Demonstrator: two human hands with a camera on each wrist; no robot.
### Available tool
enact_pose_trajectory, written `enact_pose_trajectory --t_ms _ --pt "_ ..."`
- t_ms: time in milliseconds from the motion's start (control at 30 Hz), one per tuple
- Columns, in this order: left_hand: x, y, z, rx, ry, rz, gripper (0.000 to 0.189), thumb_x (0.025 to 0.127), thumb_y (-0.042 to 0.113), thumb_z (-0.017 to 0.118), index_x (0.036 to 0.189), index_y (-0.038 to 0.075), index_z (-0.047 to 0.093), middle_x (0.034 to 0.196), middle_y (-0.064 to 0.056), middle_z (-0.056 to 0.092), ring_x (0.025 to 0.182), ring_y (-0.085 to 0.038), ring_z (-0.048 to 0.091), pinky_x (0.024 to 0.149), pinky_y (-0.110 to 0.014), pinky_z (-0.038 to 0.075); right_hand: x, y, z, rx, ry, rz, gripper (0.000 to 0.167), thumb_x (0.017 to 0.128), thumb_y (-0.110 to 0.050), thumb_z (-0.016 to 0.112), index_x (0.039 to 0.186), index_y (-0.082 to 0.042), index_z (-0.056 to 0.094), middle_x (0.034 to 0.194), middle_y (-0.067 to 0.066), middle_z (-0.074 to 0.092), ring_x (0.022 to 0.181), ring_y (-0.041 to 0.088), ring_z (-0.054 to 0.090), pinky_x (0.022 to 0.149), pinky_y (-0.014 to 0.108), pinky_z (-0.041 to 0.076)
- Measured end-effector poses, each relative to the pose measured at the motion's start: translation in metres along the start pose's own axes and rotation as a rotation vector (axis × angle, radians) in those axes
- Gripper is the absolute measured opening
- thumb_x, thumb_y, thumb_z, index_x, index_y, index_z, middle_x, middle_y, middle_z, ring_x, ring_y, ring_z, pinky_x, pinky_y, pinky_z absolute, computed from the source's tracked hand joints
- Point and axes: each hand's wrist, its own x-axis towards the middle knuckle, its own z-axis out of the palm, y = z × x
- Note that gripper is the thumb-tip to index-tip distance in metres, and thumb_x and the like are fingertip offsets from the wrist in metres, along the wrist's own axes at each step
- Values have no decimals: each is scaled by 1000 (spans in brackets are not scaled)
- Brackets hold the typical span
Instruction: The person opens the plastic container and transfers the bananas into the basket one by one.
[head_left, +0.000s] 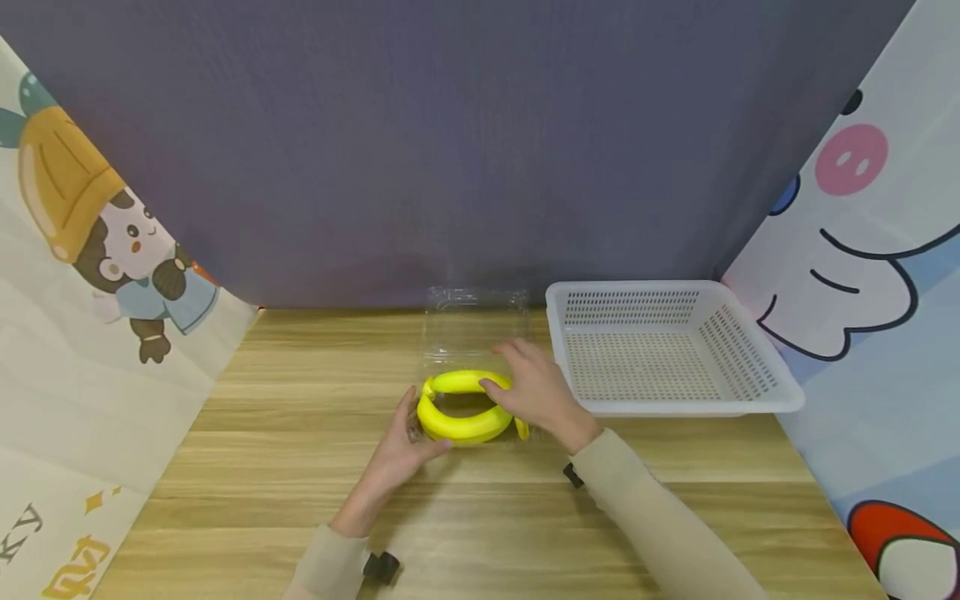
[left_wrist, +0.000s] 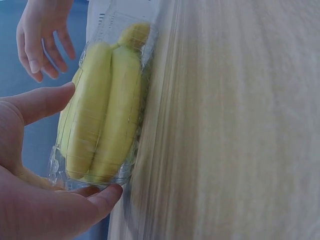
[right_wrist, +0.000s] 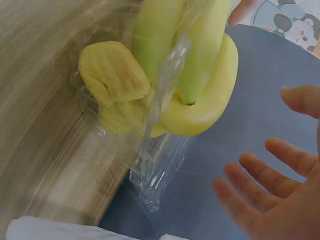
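A bunch of yellow bananas [head_left: 462, 431] lies in a clear plastic clamshell box [left_wrist: 116, 22], its clear lid [head_left: 476, 321] raised at the back. My left hand [head_left: 397, 454] holds the left end of the box, thumb at the front and fingers round the side. Over the right end of the bunch is my right hand [head_left: 536, 392]. The right wrist view shows its fingers [right_wrist: 260, 182] spread and apart from the bananas, holding nothing. A brownish-yellow stem end [right_wrist: 112, 72] of the bunch shows at the box's right end.
A white perforated plastic basket [head_left: 637, 408] stands to the right of the box on the wooden table [head_left: 300, 433]. Behind the table rises a dark grey panel [head_left: 480, 150]. Cartoon-printed sheets [head_left: 847, 275] line both sides.
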Motion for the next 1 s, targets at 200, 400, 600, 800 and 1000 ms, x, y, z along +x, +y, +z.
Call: enact_pose_trajectory --t_ms 200,400,600,800,1000 --pt "-1 2 -1 14 4 -1 114 82 22 85 164 13 6 167 -19 17 150 -45 22 118 -65 22 3 -1 4 11 -27 1 56 90 -41 73 131 -5 64 131 13 62 120 33 60 102 50 51" --pt "-2 4 -1 17 7 2 115 82 22 86 164 14 6 167 -19 17 149 -45 23 118 -66 22 7 -2 10 -7 -83 27 57 91 -44 71 135 -8 62 132 12 62 120 32 60 99 49 54" --pt "-3 5 0 19 9 4 116 81 22 86 164 15 6 168 -18 16 150 -44 20 118 -66 20 9 -2 16 -13 -126 45 58 91 -45 70 136 -9 61 135 14 61 124 33 58 102 50 51" --pt "-4 5 1 19 1 -4 116 82 21 85 164 15 4 168 -17 15 150 -44 20 118 -67 20 10 -2 27 -4 -162 86 57 91 -44 71 135 -9 62 137 14 59 128 34 54 109 51 46" --pt "-3 5 2 11 -3 9 115 83 21 85 164 13 4 168 -17 15 151 -43 19 119 -64 20 12 -2 35 -29 -201 113 55 91 -43 71 133 -9 62 134 13 61 126 35 55 106 53 47"
